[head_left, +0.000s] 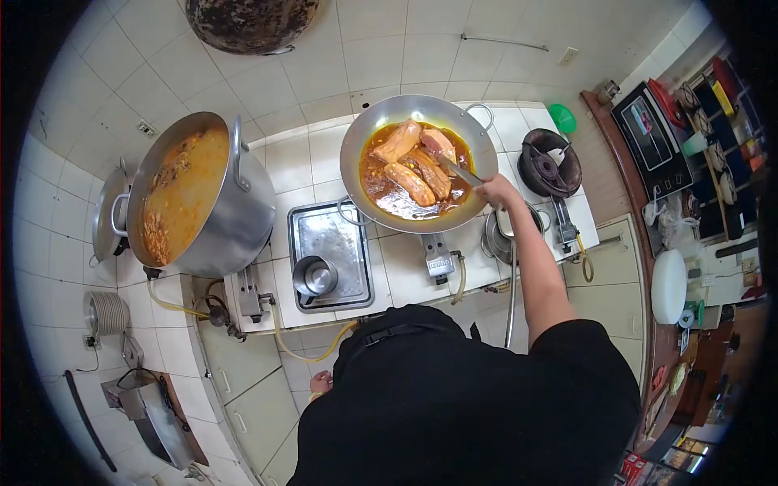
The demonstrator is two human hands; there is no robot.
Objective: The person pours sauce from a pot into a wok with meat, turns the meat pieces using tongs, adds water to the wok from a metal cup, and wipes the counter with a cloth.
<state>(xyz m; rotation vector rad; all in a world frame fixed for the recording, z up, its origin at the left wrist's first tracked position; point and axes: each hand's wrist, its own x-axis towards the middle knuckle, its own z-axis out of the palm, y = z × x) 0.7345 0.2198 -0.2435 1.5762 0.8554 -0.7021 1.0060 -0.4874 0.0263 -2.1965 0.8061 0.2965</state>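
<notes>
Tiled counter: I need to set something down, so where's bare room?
Bare tile lies between stockpot and wok, behind the tray; the tray has room beside its metal cup. Front right is crowded: right hand, pot, burner.

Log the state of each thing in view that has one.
Wok: uncovered, meat in brown sauce inside.
Big pot: uncovered, holding orange broth.
Metal cup: upright on the tray.
Dark burner: no pot on it.
Cupboard doors: shut.
Right hand: gripping a utensil that reaches into the wok.
Left hand: low beside the body, grip unclear.
</notes>
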